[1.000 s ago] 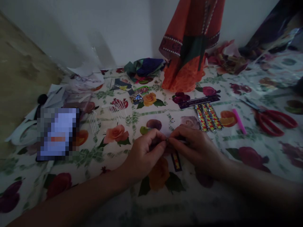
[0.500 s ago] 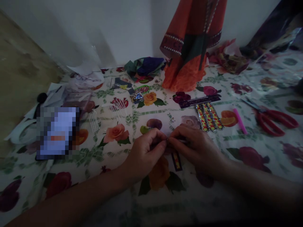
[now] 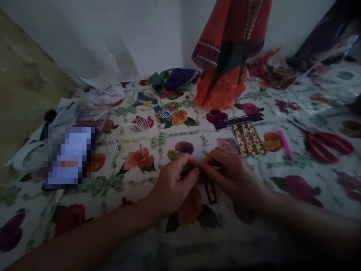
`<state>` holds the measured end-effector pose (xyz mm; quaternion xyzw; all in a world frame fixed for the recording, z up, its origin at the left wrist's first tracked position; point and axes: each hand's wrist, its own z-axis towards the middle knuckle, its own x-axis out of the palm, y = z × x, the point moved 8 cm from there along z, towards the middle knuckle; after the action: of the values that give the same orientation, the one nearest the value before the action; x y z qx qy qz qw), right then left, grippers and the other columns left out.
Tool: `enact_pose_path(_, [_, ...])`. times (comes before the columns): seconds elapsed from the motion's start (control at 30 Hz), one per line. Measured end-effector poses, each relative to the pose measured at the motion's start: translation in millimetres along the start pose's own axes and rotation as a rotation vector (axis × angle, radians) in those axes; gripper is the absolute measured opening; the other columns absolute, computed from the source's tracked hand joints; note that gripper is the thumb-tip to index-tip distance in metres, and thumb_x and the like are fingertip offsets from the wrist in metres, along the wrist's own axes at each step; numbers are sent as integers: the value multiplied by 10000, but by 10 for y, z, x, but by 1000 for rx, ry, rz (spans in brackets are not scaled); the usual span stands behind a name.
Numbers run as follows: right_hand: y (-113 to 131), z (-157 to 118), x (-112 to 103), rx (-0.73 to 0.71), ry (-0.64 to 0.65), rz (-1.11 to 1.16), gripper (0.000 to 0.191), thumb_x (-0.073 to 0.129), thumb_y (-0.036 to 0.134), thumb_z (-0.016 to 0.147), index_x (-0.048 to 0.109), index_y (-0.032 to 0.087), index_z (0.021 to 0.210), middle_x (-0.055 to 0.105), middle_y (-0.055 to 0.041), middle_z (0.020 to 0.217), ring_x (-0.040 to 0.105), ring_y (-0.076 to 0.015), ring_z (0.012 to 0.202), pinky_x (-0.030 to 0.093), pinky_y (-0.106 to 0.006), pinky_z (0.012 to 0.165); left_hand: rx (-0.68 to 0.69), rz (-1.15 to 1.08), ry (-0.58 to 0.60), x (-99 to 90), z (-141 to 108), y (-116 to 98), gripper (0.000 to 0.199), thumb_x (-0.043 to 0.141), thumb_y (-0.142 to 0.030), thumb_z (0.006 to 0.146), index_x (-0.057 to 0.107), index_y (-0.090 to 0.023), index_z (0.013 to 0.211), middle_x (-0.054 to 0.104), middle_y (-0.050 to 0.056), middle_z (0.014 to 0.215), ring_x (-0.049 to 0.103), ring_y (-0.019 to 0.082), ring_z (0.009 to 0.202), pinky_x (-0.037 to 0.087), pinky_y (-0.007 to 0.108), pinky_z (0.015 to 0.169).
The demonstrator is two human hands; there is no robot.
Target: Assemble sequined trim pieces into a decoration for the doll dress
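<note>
My left hand (image 3: pixel 175 182) and my right hand (image 3: pixel 235 175) meet fingertip to fingertip over the middle of the table. Both are closed in a pinch, and whatever sits between the fingertips is too small and dark to make out. Below them a short dark-edged strip with a yellow and red pattern (image 3: pixel 210 192) hangs or lies; its upper end is hidden by the fingers. Beyond my right hand lie several yellow and red patterned strips (image 3: pixel 249 140) with glittering edges. Across their far ends rests a dark band with a row of shiny beads (image 3: pixel 238 120).
Red-handled scissors (image 3: pixel 324 141) and a pink stick (image 3: pixel 286 145) lie at the right. A phone (image 3: pixel 69 158) stands at the left near a tape roll (image 3: pixel 25 156). Behind are strips of rhinestones (image 3: pixel 141 128), a packet of sequins (image 3: pixel 163 114), crumpled cloth (image 3: pixel 175 79) and an orange garment (image 3: pixel 218 88).
My hands hold nearly the same pinch, with only a very slight shift of the fingertips. Nothing else on the table has visibly moved.
</note>
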<state>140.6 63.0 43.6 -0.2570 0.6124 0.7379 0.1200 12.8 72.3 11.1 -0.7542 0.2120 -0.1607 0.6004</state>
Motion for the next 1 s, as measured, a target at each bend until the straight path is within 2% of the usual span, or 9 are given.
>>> enact_pose_path(0.2, [13,-7,-7,20,15,21,161,577,211,971,617,191,816,603,7,768,565,-132,722,429,-282,661,-8,-5,-1,-1,-12,-3,73,568,-253,961,566,-198,914,650,-4,834,639,147,805,527,273,751])
enact_pose_path(0.43, [28,-11,-21,25,14,14,128,584,104,895,604,195,808,613,6,784,571,-144,740,430,-292,669,14,78,-22,-36,-3,7,75,564,-262,959,571,-193,931,649,9,835,622,153,790,499,276,720])
enact_pose_path(0.73, [32,-24,-22,33,7,26,127,586,86,875,605,192,807,594,18,762,566,-131,713,430,-272,645,4,75,-24,-32,-6,33,85,574,-277,962,567,-197,936,632,-4,835,620,151,803,514,275,743])
enact_pose_path(1.0, [4,-17,-19,63,-1,11,121,607,103,873,605,195,795,604,15,749,567,-134,699,427,-274,628,29,109,-27,-37,4,5,85,570,-275,966,563,-198,930,626,-9,806,600,138,760,489,247,692])
